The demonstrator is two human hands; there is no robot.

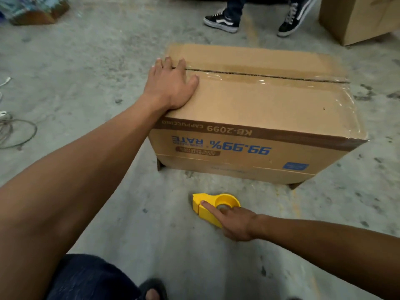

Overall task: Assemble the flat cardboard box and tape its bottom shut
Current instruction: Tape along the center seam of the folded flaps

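A brown cardboard box [255, 109] stands upside down on the concrete floor, its blue and brown print inverted. Clear tape [270, 77] runs along the seam of its upward-facing flaps and wraps over the right edge. My left hand [171, 83] lies flat on the box's left end, fingers spread over the seam. In front of the box, a yellow tape dispenser [211, 205] rests on the floor. My right hand [234, 221] grips it, index finger stretched along its top.
Another person's feet in black and white sneakers [223, 21] stand beyond the box. A second cardboard box [355, 18] sits at the far right. Cables [13, 131] lie at the left edge. My knee and sandalled foot [151, 289] are at the bottom.
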